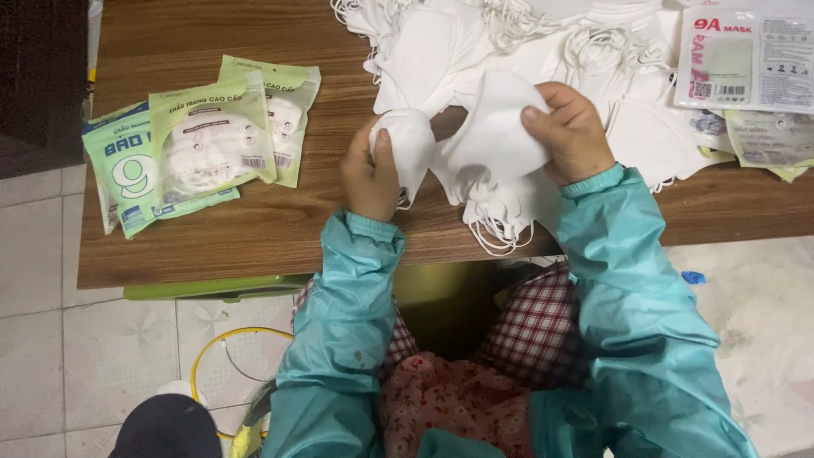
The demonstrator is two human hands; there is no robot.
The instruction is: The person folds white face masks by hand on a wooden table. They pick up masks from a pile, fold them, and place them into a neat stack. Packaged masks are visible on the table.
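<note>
My left hand (370, 174) grips a folded white face mask (410, 142) at the near edge of the brown wooden table (280, 229). Beside it, my right hand (575, 131) pinches another white face mask (496, 131), thumb on top. Both masks touch a small stack whose ear loops (500, 229) dangle over the table edge. Behind my hands lies a large heap of loose white masks (526, 38). I wear teal sleeves.
Green and white packaged mask bags (199, 136) lie fanned at the table's left. More flat packets (746, 59) sit at the far right. Below the table are tiled floor, a yellow hoop (233, 339) and a dark round object (165, 428).
</note>
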